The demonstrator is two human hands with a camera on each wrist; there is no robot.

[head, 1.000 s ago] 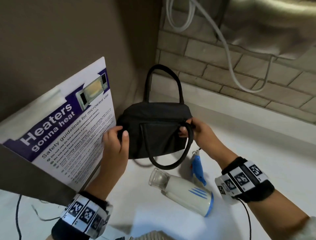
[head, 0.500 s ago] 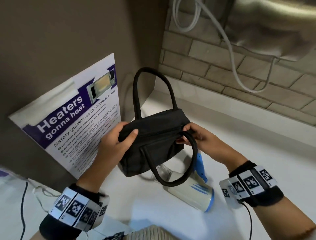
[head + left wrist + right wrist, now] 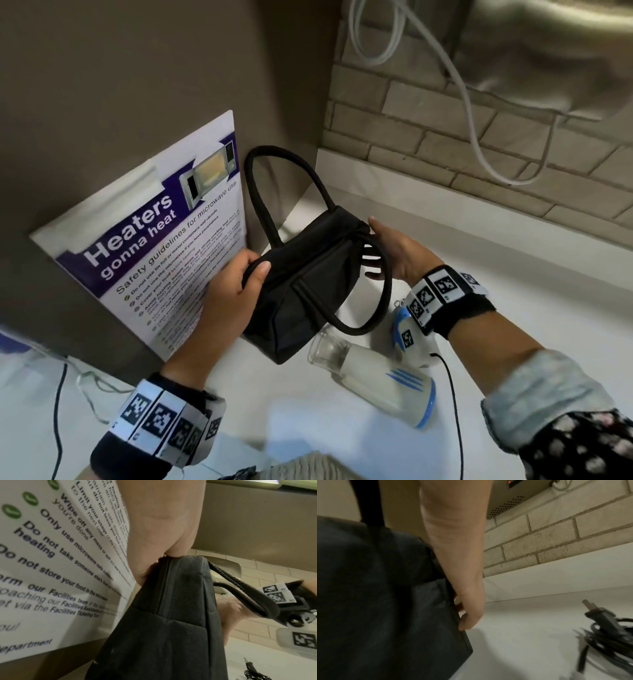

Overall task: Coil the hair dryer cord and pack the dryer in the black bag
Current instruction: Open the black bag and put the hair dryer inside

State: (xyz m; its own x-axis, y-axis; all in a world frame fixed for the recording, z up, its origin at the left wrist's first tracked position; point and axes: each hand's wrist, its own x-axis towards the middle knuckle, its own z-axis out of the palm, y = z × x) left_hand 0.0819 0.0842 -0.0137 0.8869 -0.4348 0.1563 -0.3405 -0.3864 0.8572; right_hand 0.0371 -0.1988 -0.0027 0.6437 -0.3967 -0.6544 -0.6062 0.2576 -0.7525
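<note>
The black bag (image 3: 308, 291) hangs tilted above the white counter (image 3: 513, 308), with one handle loop upright and the other drooping forward. My left hand (image 3: 239, 284) grips the left end of its zipped top, seen close in the left wrist view as the bag (image 3: 171, 628) under my left hand (image 3: 154, 534). My right hand (image 3: 394, 250) holds the right end, its fingers curled at the bag (image 3: 376, 588) edge. The white and blue hair dryer (image 3: 376, 377) lies on the counter just below the bag. Its coiled black cord (image 3: 607, 635) and plug lie to the right.
A microwave safety poster (image 3: 154, 246) leans on the brown wall at left. The brick wall (image 3: 445, 137) runs behind, with a white cable (image 3: 472, 102) hanging from a metal appliance (image 3: 548, 51). Thin cords (image 3: 58, 411) trail at lower left.
The bag has come up off the counter, tilted, and moved toward me over the dryer. Both hands have stayed at its two ends.
</note>
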